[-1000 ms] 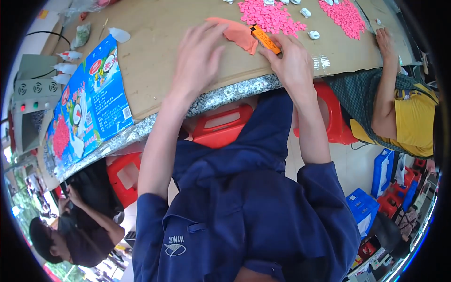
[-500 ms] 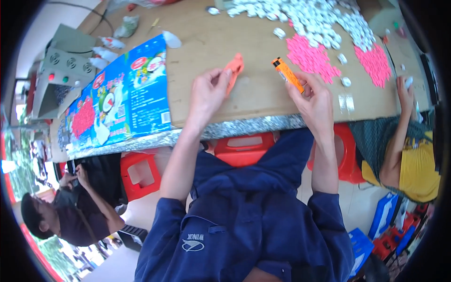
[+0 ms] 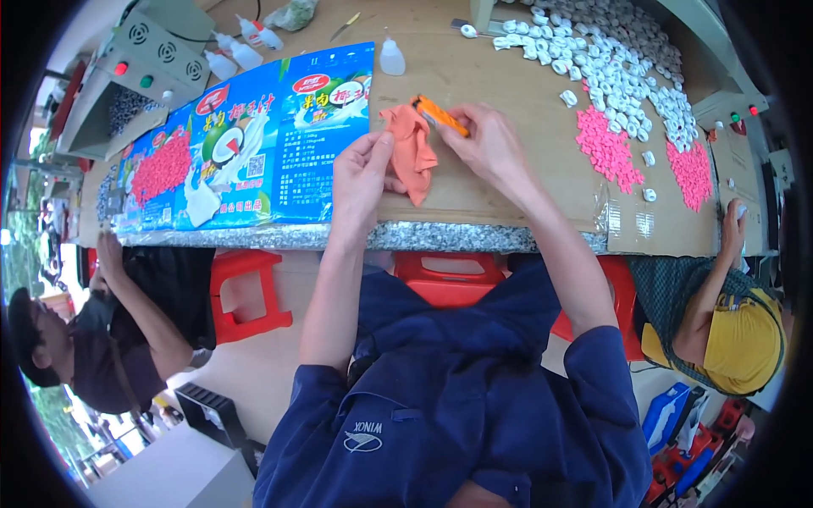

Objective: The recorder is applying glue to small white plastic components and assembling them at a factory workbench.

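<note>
My left hand (image 3: 362, 173) is closed on a limp salmon-orange piece (image 3: 412, 157), which looks like thin cloth or rubber; it hangs in folds from the fingers above the table. Pinched in my right hand (image 3: 487, 140) is a slim, flat-sided orange tool (image 3: 447, 118). Its far end is right beside the upper edge of the limp piece; whether they touch I cannot tell. Fingers cover part of the tool, and its exact kind is unclear.
A blue printed cardboard sheet (image 3: 292, 190) bearing pink pellets (image 3: 163, 165) lies left. White squeeze bottles (image 3: 392, 59) stand behind. More pink pellets (image 3: 605, 148) and white rounded pieces (image 3: 622, 85) are heaped right. A grey control box (image 3: 157, 51) stands far left. People sit on both sides.
Both hands have come together; the right hand moved left, bringing the orange tool against or close to the limp piece. That piece now hangs spread wider. The view has shifted.
</note>
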Demonstrator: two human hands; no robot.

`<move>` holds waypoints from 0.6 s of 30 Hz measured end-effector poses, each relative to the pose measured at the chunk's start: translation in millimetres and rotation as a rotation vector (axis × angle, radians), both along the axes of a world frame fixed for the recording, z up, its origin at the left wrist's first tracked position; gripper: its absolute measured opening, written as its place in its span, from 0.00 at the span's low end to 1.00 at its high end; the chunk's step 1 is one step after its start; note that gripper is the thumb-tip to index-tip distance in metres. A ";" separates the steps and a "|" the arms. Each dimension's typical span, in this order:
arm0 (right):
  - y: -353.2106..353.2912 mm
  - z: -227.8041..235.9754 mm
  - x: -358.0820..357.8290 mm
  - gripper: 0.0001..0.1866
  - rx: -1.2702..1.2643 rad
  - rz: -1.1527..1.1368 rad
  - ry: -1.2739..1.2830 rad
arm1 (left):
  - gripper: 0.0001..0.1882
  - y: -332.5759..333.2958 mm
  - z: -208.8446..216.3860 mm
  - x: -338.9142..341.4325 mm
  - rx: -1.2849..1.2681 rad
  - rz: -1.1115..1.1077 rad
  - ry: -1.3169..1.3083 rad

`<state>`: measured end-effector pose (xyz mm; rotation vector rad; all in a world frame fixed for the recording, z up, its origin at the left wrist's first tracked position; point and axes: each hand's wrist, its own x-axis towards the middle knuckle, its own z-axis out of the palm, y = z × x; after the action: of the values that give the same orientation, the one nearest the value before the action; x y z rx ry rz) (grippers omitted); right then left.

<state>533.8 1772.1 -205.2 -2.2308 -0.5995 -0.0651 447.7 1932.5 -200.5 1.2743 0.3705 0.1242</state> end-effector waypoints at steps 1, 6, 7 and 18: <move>7.8 -1.3 3.9 0.18 -0.002 0.009 0.001 | 0.12 2.0 1.9 -1.6 -0.002 0.009 0.001; 22.9 34.4 -19.2 0.16 0.352 0.119 0.350 | 0.13 7.7 -0.7 -13.5 -0.024 0.050 -0.047; 22.0 31.6 -26.6 0.16 0.349 0.116 0.352 | 0.13 4.6 -0.3 -13.8 -0.027 0.047 -0.044; -13.7 30.9 -45.8 0.14 0.862 -0.073 0.881 | 0.11 -29.5 16.2 -15.7 0.477 0.338 -0.352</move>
<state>488.0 1758.4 -174.4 -1.2428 0.0301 0.5052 432.0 1903.0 -184.2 1.6132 0.2549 0.7506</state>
